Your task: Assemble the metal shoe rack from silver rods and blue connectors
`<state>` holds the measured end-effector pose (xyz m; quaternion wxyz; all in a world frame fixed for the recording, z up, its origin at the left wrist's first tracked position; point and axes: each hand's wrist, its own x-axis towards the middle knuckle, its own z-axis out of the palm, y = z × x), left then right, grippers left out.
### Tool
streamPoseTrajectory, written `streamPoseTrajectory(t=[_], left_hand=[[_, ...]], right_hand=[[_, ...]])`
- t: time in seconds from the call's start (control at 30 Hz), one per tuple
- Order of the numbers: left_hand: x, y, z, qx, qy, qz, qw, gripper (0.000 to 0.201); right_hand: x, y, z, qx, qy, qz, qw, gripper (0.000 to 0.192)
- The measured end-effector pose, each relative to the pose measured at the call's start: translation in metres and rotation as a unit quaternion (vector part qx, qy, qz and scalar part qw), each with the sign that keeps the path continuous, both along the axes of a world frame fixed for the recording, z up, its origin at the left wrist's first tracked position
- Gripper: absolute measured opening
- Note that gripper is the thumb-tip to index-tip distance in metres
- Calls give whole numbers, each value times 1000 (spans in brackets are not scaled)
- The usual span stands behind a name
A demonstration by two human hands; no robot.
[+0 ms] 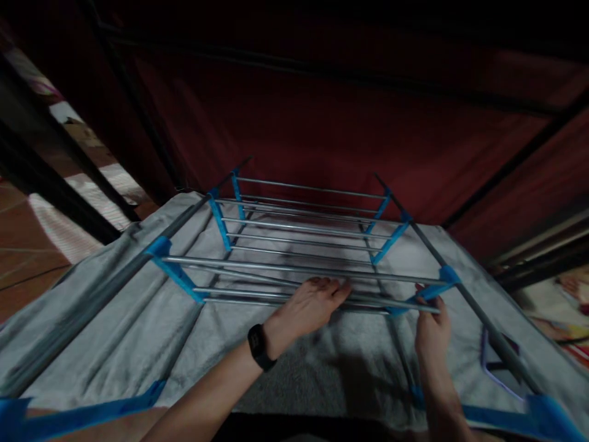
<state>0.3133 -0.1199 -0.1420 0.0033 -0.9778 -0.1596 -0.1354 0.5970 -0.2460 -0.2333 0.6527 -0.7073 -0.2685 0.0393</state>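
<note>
A rack of grey metal tubes (294,268) and blue plastic connectors (177,276) lies on a light grey blanket (294,374). My left hand (317,301), with a black band (261,347) on its wrist, curls over a loose-looking metal tube (257,279) that runs at a slant across the front cross bars. The far right end of that tube is in the closed fingers of my right hand (432,325), beside the right-hand blue connector (442,283). My right fingertips are partly hidden behind the tube and connector.
A phone (501,365) lies on the blanket at the right, partly under the rack's long side tube (488,325). More blue connectors (92,414) are close to me. Dark posts (133,116) and a red curtain (322,135) stand behind.
</note>
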Motion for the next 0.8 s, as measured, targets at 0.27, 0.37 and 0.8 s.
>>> streamPoseTrajectory(t=[0.27, 0.37, 0.8], left_hand=[[4, 15, -11, 10, -1, 77, 997, 53], [10, 18, -14, 12, -2, 78, 997, 58], [20, 21, -15, 7, 46, 89, 995, 56]], right_hand=[[-6, 7, 8, 32, 10, 22, 999, 46], [-4, 8, 5, 31, 0, 20, 999, 47], [-1, 7, -4, 32, -16, 34, 999, 47]])
